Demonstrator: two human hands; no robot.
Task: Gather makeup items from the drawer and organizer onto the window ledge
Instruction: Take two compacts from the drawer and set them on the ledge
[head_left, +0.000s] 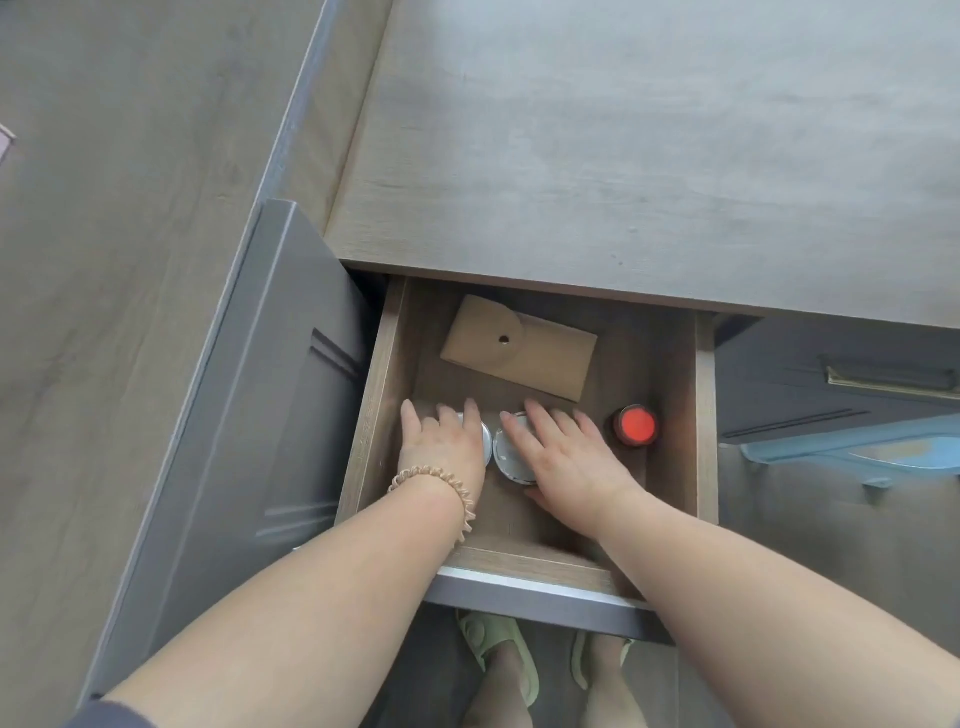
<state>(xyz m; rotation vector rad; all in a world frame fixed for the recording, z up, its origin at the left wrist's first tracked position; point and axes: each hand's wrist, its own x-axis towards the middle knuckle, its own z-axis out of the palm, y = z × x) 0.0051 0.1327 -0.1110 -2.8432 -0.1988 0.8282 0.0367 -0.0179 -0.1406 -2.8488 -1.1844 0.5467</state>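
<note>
Bare forearms; coiled beige hair tie (441, 486) around left wrist; dark sleeve edge (104, 716) at left; pale green slippers (498, 644).

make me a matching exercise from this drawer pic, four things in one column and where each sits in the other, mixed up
Things:
1. tan pouch
2. red-capped jar
3. left hand
4. right hand

Places:
A. right side of the drawer, untouched
B. on the left silver tin
C. back of the drawer
D. on the right silver tin

Pairs: 1-C, 2-A, 3-B, 4-D
</note>
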